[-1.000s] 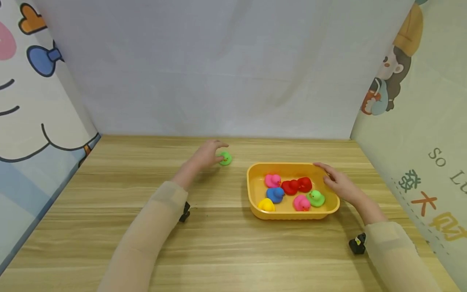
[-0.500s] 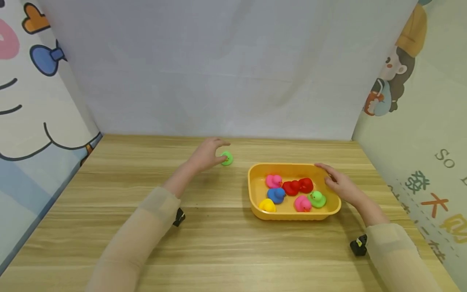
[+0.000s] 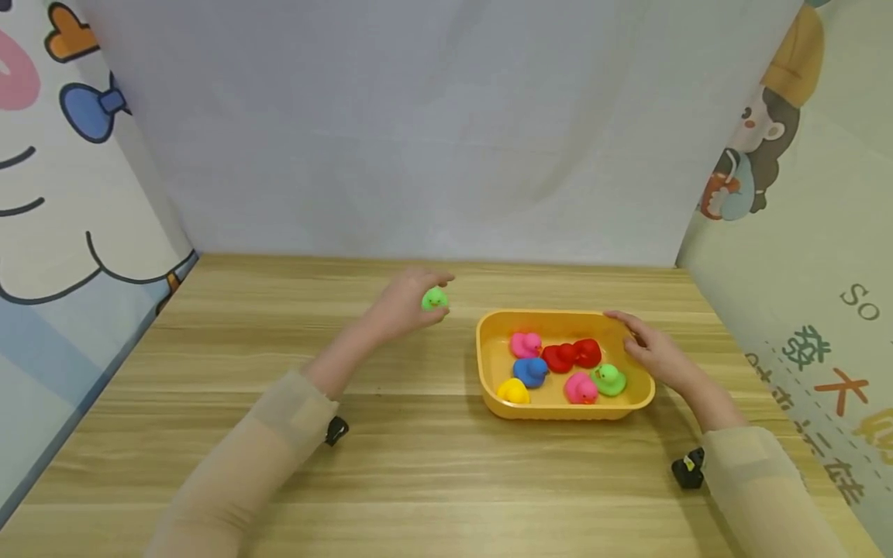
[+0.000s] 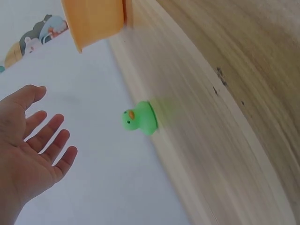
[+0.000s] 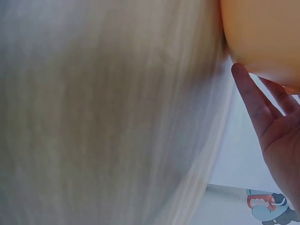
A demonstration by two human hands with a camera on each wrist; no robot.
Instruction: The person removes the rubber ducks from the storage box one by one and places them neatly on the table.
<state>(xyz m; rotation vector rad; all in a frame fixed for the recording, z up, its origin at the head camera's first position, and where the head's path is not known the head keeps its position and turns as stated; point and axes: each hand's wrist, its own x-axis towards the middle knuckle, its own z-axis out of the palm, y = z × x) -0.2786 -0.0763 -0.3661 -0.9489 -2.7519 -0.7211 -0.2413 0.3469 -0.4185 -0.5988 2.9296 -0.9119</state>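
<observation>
In the head view, my left hand [image 3: 403,304] is spread around a green rubber duck [image 3: 436,299], thumb on the near side and fingers on the far side. The left wrist view shows this hand [image 4: 35,147] apart from the duck [image 4: 146,117], with nothing in the palm. My right hand [image 3: 657,355] holds the right rim of a yellow plastic basket [image 3: 488,318], thumb over the edge. In the right wrist view, its fingers [image 5: 255,103] lie against the basket's outer wall [image 5: 267,37]. Several ducks lie inside, including a blue duck [image 3: 531,373] and a yellow duck [image 3: 512,391].
Everything stands on a wood-grain table [image 3: 418,465]. A pale grey cloth [image 3: 418,139] hangs along its back edge, and printed panels rise at both sides. Small black devices [image 3: 689,469] sit at the wrists.
My left hand has moved slightly right, from beside the green duck to around it, and the duck now looks turned more upright in view. My right hand stays at the basket.
</observation>
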